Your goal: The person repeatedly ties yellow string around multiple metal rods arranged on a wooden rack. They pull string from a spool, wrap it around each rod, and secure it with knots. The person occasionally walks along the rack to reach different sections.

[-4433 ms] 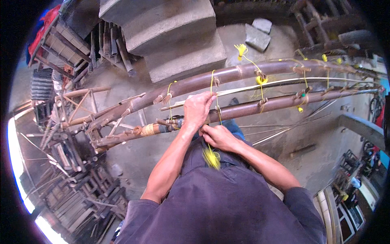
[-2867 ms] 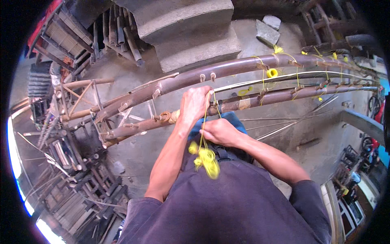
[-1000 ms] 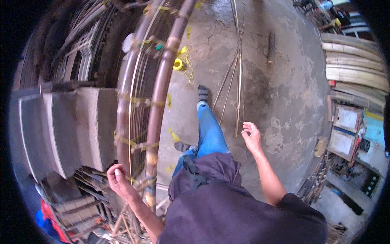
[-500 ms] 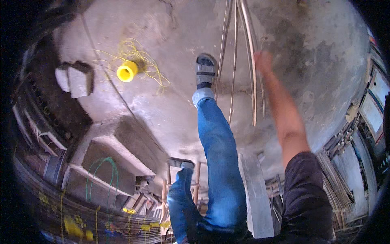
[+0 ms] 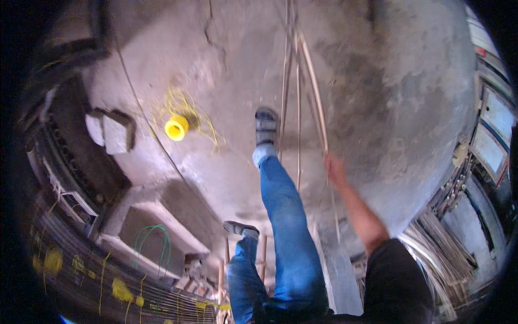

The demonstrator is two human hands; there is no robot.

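Observation:
My right hand (image 5: 335, 168) reaches out over the concrete floor, its fingers closed around the near end of a long, thin brown cane-like strip (image 5: 311, 73). The strip runs away from me toward the top of the view. Beside it, to the left, lie other slender strips (image 5: 299, 127), one of them passing close by my sandalled foot (image 5: 266, 125). The exact grip of the fingers is blurred. My left hand is out of view.
Left of my foot, a yellow spool (image 5: 176, 128) lies among loose yellow twine (image 5: 200, 121). Pale blocks (image 5: 114, 131) sit farther left, above a concrete step (image 5: 162, 216). Bundled strips (image 5: 440, 243) lean at the right. A grey plank (image 5: 341, 270) lies near my leg.
My right hand has drawn back toward me, with the strip's near end now at its fingers. The whole view has shifted, so the spool and my foot appear lower.

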